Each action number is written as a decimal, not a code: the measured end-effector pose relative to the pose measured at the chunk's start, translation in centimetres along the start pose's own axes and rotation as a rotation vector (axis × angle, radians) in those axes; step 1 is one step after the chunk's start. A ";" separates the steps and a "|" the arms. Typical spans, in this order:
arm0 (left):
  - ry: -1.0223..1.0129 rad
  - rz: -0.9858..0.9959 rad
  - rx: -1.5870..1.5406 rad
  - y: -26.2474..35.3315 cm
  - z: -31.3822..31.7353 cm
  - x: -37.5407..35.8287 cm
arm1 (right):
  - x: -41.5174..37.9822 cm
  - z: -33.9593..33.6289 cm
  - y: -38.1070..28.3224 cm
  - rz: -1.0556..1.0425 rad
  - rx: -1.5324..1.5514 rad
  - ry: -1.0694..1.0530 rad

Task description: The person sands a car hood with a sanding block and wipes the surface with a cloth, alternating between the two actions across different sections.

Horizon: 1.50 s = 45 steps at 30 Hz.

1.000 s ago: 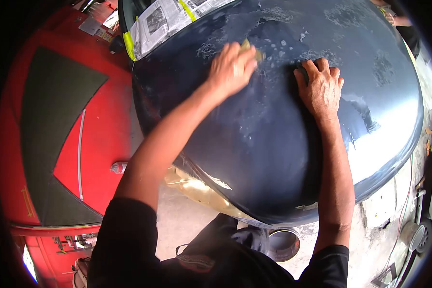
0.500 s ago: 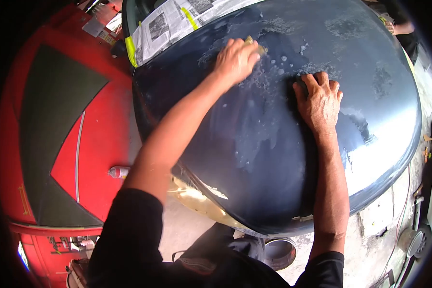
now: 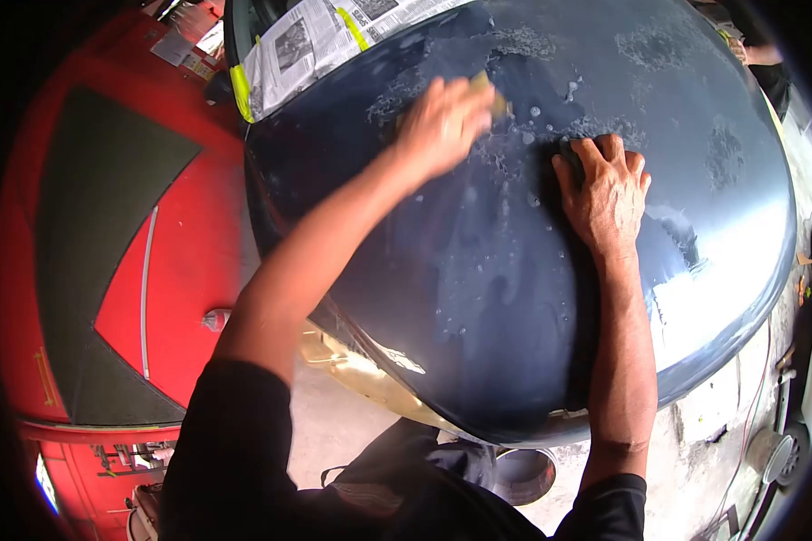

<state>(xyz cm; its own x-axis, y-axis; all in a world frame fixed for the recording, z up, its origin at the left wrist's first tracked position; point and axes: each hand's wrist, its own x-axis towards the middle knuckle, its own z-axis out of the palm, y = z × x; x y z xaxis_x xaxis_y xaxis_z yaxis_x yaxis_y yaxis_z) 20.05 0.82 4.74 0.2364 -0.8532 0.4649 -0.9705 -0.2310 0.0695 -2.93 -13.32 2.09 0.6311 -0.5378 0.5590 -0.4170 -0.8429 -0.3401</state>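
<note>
A dark grey car hood [image 3: 487, 361], wet and dotted with suds and patchy droplets, fills the middle of the head view. My left hand [image 3: 444, 126], smeared by motion, grips a yellowish pad [image 3: 496, 95] that looks like sandpaper or a sponge, close against the hood's upper left part. Further right, my right hand [image 3: 607, 194] rests on the panel with bent fingers. Something dark [image 3: 568, 151] shows at its fingertips, mostly hidden beneath the hand.
Newspaper [image 3: 302, 54] held by yellow tape [image 3: 242, 93] covers the upper left edge. To the left is a red car body [image 3: 194, 288] with a dark panel [image 3: 99, 216] and a bottle [image 3: 215, 320]. Another person's hand [image 3: 738, 50] is at upper right. A bucket [image 3: 525, 473] stands below.
My left hand has shifted slightly down and left with the yellowish pad. My right hand stays in nearly the same spot on the hood. The whole view has moved slightly.
</note>
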 end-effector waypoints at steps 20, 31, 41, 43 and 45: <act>0.173 0.040 0.043 2.2 2.8 1.8 | 0.3 -0.2 0.2 0.122 0.057 0.019; 0.181 0.077 0.058 3.2 2.6 3.2 | 0.3 -0.2 0.6 0.166 0.146 0.113; 0.088 0.238 -0.036 11.6 -1.6 -10.4 | 0.2 0.2 1.8 0.234 0.307 0.218; 0.176 0.100 -0.022 6.5 0.7 -4.3 | 0.2 0.4 2.1 0.176 0.258 0.241; 0.229 -0.037 0.042 1.8 2.3 2.3 | 0.3 0.7 2.7 0.132 0.205 0.225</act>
<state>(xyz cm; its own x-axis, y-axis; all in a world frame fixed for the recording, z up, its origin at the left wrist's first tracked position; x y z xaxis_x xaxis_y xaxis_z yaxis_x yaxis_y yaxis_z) 18.95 -2.62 3.89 0.2498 -0.7170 0.6508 -0.9574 -0.2833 0.0555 -3.37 -15.75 0.81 0.4108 -0.6445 0.6449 -0.3307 -0.7645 -0.5534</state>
